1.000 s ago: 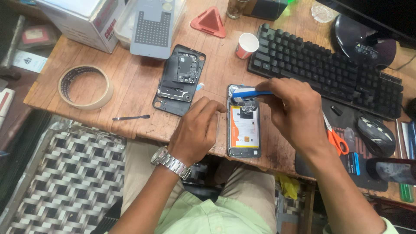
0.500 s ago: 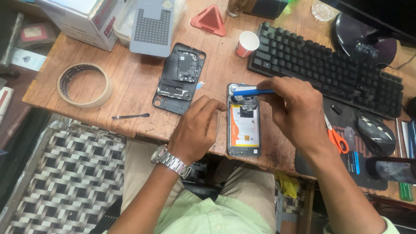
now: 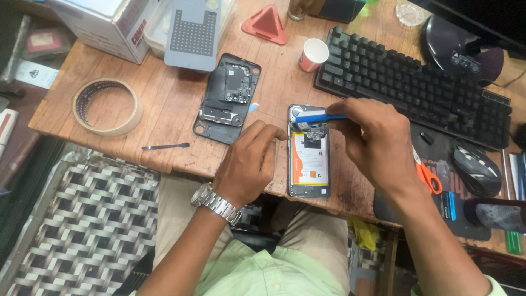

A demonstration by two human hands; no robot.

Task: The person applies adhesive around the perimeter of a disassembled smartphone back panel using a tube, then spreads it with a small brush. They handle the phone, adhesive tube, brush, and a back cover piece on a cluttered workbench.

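A blue tool, orange-handled scissors, a red cup, and a seemingly white-and-orange battery.

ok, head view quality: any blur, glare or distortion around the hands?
Head view: the opened phone and both hands, left and right, are sharp; lighting is soft and warm, with no harsh shadows; slight glare on the white box; wide-angle bowing shows along the keyboard and table edge.

Worn, scuffed wood desk. Opened phone: glossy battery label, metal bits at top. Blue plastic tool. Wristwatch, polished metal links. Matt black plastic keyboard near far edge; paper tape roll at left edge
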